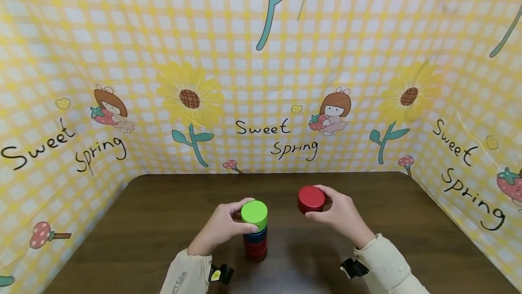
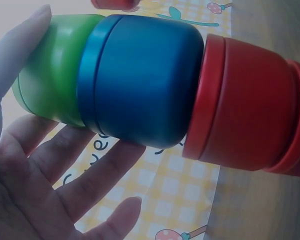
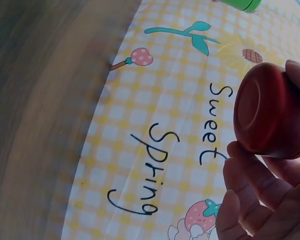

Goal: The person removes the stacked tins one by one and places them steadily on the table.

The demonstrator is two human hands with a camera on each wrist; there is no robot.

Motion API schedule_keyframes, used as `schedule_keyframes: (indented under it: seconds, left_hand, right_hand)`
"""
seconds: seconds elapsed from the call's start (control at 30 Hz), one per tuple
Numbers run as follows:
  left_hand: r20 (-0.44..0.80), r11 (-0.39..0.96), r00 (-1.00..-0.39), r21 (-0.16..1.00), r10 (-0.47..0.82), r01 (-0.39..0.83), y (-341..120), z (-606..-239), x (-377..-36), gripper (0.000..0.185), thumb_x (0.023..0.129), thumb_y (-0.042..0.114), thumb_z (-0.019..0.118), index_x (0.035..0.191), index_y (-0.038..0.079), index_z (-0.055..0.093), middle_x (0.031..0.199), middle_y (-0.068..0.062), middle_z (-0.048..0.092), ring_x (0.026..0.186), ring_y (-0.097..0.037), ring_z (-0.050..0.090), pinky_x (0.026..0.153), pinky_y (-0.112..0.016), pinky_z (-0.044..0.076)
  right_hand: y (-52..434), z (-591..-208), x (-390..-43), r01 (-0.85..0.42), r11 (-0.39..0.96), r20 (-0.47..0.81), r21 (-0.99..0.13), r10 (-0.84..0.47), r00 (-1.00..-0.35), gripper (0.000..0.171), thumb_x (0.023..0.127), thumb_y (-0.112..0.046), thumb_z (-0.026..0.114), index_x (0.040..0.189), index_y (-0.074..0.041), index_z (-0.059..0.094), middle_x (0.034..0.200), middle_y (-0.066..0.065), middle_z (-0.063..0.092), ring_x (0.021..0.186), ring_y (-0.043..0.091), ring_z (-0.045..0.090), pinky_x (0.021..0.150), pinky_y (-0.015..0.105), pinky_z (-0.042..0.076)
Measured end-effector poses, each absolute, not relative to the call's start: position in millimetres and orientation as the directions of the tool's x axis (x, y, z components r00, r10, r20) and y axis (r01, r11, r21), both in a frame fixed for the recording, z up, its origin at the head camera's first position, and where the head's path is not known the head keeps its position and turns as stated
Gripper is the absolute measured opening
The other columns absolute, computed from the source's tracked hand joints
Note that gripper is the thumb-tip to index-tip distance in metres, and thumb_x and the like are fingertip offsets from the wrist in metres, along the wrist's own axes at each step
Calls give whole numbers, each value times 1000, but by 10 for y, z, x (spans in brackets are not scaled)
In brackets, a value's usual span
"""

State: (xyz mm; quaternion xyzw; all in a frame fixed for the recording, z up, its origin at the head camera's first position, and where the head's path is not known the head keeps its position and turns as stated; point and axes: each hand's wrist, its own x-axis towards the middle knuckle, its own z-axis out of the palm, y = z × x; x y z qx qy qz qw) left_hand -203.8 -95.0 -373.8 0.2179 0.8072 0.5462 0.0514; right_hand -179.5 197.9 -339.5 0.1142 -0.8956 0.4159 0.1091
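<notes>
Stacked canisters stand on the table — another canister rightward, cloth behind.

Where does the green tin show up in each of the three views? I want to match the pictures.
Head: the green tin is at lower middle, topping the stack, held by the left hand.
Left wrist: upper left, next to the blue tin.
Right wrist: top edge, right of centre, only partly in frame.
Shared landmark: the yellow-checked cloth with black lettering.
</notes>
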Motion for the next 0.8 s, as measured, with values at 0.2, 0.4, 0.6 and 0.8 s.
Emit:
schedule_keyframes:
  seconds: [0.2,0.4,0.6,0.8]
  left_hand:
    - [177,276,-887,909,426,314,-986,-3708,-2020,65,77,15,81,133,-5,53,108,-14,67,87,-18,62,74,-32,53]
    - [155,258,-884,921,442,290,-973,-3686,-1998,67,78,16,80,134,-5,51,108,-14,67,89,-18,62,77,-34,54]
    - [127,300,-901,916,416,268,-996,-3661,-1999,68,78,18,81,134,-5,51,108,-15,67,89,-21,63,78,-38,54]
    - [142,334,-892,892,429,303,-954,-3671,-2003,67,78,21,81,133,-3,53,108,-13,68,88,-19,63,75,-35,54]
  right_hand:
    - [2032,-3448,-1787,-257,630,251,-733,-100,-963,64,71,-22,85,126,-3,59,109,9,65,89,19,59,70,32,50]
    - [2112,-3536,-1778,-234,593,222,-771,-94,-970,66,69,-18,86,126,-1,59,109,10,65,85,17,60,67,31,50]
    - [2138,-3683,-1836,-212,541,173,-814,-122,-977,63,70,-15,85,125,4,58,106,12,66,83,18,63,68,28,52]
    - [2171,-3822,-1804,-151,580,150,-800,-50,-987,61,68,-14,86,121,2,61,102,9,67,86,18,61,72,31,51]
